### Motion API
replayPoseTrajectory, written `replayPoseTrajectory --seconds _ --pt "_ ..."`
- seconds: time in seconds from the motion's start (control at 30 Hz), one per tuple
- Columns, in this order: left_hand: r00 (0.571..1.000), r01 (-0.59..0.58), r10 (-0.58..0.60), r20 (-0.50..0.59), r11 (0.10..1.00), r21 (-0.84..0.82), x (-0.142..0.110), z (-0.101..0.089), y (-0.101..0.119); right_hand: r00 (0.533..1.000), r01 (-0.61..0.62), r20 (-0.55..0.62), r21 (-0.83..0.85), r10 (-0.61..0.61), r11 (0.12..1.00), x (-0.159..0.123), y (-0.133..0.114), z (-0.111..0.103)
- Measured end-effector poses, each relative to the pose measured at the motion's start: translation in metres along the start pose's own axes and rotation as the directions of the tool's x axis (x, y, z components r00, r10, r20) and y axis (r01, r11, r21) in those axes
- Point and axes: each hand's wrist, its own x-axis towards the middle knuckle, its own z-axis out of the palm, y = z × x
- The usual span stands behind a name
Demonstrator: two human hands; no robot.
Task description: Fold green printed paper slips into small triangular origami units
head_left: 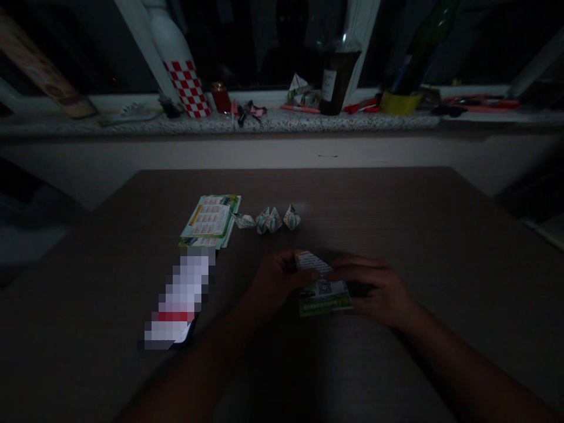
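A printed paper sheet [328,299] with a green band, lines of text and a QR code is held between both hands over the table; its upper right corner slants as if folded over. My left hand [277,276] pinches its left side, thumb on top. From the right, my right hand [374,288] grips the paper's other edge, fingers reaching across its face. Beyond the hands stand several small folded paper shapes [291,218] in a row. To their left lies a stack of printed calendar sheets [209,217], with a lit, blurred-out phone [180,299] nearer to me.
The brown table [379,205] ends at a low white wall. Above it, a speckled sill [282,122] carries a red-checked white bottle [187,82], a dark labelled container [337,82], a yellow tape roll [400,103], a small red jar [221,98] and pens. The scene is dim.
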Motion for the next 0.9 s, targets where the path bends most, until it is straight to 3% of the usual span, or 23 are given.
replayPoseTrajectory --seconds 0.17,0.33,0.5,0.7,0.9 --pt "1.0 -0.008 0.009 -0.014 0.998 0.062 -0.002 0.006 0.001 0.992 -0.062 -0.104 0.073 0.069 0.995 0.0 0.0 0.004" --pt "0.998 -0.062 0.064 -0.018 0.997 0.055 -0.002 0.009 0.0 0.973 -0.153 -0.173 0.025 0.155 0.988 0.001 -0.007 0.006" --pt "0.985 -0.096 0.107 -0.136 0.991 0.089 -0.001 0.001 -0.006 0.951 -0.243 -0.217 -0.085 0.22 0.966 0.0 -0.01 0.007" --pt "0.985 -0.111 0.139 -0.104 0.965 0.238 -0.006 0.0 -0.006 0.943 -0.259 -0.262 -0.183 0.207 0.948 -0.001 -0.008 0.009" --pt "0.983 -0.178 0.18 0.029 0.906 0.384 -0.012 0.008 0.0 0.934 -0.303 -0.262 -0.214 0.244 0.929 -0.001 -0.011 0.01"
